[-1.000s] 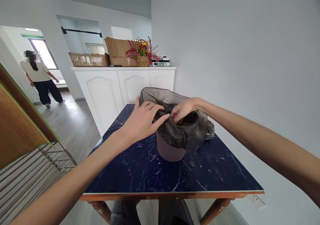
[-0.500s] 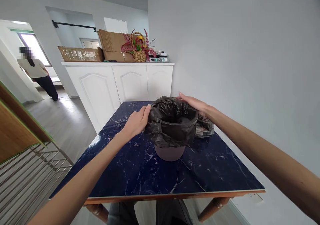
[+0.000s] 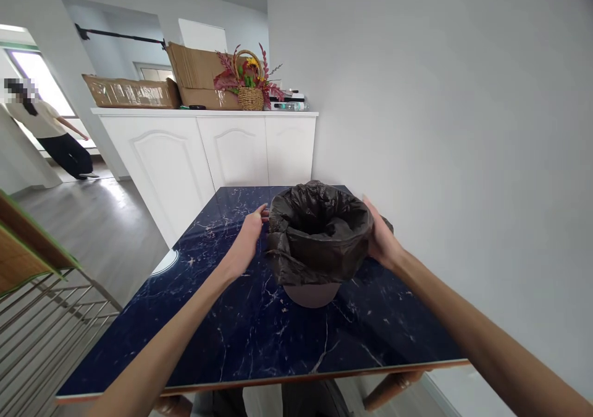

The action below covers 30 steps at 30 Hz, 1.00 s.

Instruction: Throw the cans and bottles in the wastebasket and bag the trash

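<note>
A black plastic trash bag (image 3: 319,253) lines a small trash can (image 3: 312,296), folded down over its rim and outer wall. Only the can's greyish base shows below the bag. At the bag's left side is my left hand (image 3: 250,235), fingers apart and tips close to the plastic; whether they touch is hard to see. My right hand (image 3: 382,235) lies open against the right side, its fingers pointing up and away. Behind that hand a bit of dark plastic (image 3: 389,224) peeks out, mostly hidden.
The can stands on a dark blue marbled table (image 3: 222,324) beside a grey wall (image 3: 430,108). Beyond is a white cabinet (image 3: 162,164) holding cardboard boxes (image 3: 132,92) and a flower basket (image 3: 251,99). A metal rack (image 3: 69,306) stands left; a person (image 3: 50,133) is in the doorway.
My right hand has slid from the back of the rim down to the bag's right side. My left hand has loosened from the rim and moved left. The bag's mouth sits wider and rounder.
</note>
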Each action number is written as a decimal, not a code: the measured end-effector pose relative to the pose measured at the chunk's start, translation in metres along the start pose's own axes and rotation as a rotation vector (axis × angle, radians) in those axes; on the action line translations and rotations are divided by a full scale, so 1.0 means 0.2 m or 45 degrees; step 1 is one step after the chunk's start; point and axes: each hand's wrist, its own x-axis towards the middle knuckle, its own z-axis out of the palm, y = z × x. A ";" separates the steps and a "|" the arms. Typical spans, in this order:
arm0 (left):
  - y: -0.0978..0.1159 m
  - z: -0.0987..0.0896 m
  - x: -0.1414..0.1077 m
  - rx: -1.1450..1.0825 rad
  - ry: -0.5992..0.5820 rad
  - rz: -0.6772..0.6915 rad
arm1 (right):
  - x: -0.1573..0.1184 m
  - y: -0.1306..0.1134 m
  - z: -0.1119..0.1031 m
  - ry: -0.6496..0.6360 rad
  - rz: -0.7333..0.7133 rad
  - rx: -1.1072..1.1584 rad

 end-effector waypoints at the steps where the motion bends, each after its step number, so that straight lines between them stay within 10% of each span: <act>1: 0.02 0.01 -0.02 -0.098 -0.012 0.004 | -0.04 0.00 0.01 0.028 0.016 0.141; 7: 0.08 0.12 -0.09 -0.256 -0.230 -0.059 | -0.22 0.07 0.05 0.040 0.022 0.320; 14: -0.17 0.24 -0.18 -0.295 -0.401 0.006 | -0.36 0.02 0.11 0.108 -0.075 -0.007; 19: -0.37 0.16 -0.33 -0.024 -0.474 -0.147 | -0.38 -0.19 0.04 0.381 -0.595 -0.442; 30: -0.59 -0.04 -0.64 0.625 -0.213 -0.221 | -0.34 -0.40 -0.10 0.041 -0.979 -0.730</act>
